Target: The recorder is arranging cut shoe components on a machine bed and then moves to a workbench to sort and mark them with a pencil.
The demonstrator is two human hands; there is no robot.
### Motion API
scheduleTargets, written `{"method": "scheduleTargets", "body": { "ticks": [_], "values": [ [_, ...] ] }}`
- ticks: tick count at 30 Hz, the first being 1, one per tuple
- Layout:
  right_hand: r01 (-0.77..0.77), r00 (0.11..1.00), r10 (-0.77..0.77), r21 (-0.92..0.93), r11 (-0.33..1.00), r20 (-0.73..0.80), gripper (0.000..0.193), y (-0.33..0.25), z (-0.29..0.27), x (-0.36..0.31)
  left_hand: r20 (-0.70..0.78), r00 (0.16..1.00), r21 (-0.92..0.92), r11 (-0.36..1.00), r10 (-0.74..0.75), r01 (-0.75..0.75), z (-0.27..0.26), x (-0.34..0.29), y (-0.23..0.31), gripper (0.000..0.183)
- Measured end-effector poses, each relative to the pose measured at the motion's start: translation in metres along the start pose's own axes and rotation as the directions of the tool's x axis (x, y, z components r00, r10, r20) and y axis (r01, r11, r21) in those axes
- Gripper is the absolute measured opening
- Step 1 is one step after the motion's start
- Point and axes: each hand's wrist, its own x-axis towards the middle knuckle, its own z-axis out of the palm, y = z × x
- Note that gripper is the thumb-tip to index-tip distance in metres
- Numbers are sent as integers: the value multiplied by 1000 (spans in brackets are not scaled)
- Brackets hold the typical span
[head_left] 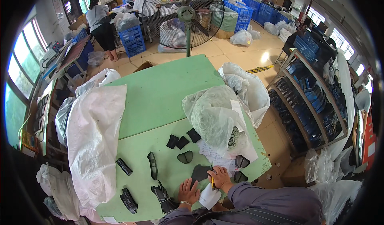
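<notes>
My left hand [189,192] lies with its fingers spread on the green table, by the lower edge of a dark grey flat piece [200,172]. My right hand [221,178] is closed round a slim yellow, pen-like tool [213,184], whose exact kind is too small to make out. The tool points down towards a white paper [209,198] that lies between my hands. Left of my left hand is a bundle of black strips [163,198]. Close to my right hand lie two dark rounded pieces, one [241,161] above the other [240,177].
A clear bag of pale cord-like material [214,115] stands at the table's right, over written papers. Several black pieces [173,141] are scattered mid-table. White sacking [94,141] drapes the left edge. Beyond are a large fan [186,14], a loaded rack [308,97] and people working.
</notes>
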Motion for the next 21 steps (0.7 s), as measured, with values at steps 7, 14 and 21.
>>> {"method": "scheduleTargets", "body": {
  "ticks": [7,14,21],
  "values": [
    [5,1000,-5,5,1000,-10,38,-1,0,0,41,999,25,1000,-15,14,-1,0,0,47],
    [4,1000,-4,0,1000,-13,36,-1,-1,1,59,998,36,999,-24,22,0,0,0,49],
    [-5,1000,5,-12,1000,-29,36,-3,-4,2,6,1000,42,999,-2,2,0,1,1,48]
  ]
}}
